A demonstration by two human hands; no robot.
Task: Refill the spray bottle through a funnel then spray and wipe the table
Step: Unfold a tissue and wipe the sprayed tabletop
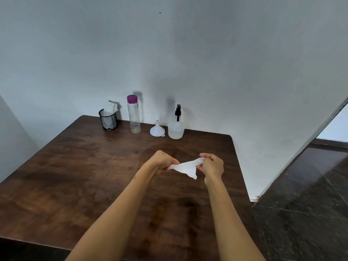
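A white tissue is stretched between my left hand and my right hand, held just above the middle of the dark wooden table. Both hands pinch its ends. At the back of the table, by the wall, stands the clear spray bottle with a black pump head, liquid in its lower part. A white funnel lies mouth down just left of it. A tall clear bottle with a purple cap stands further left.
A black mesh cup holding white tissues sits at the back left corner. The table's right edge drops to a dark tiled floor. A grey wall backs the table.
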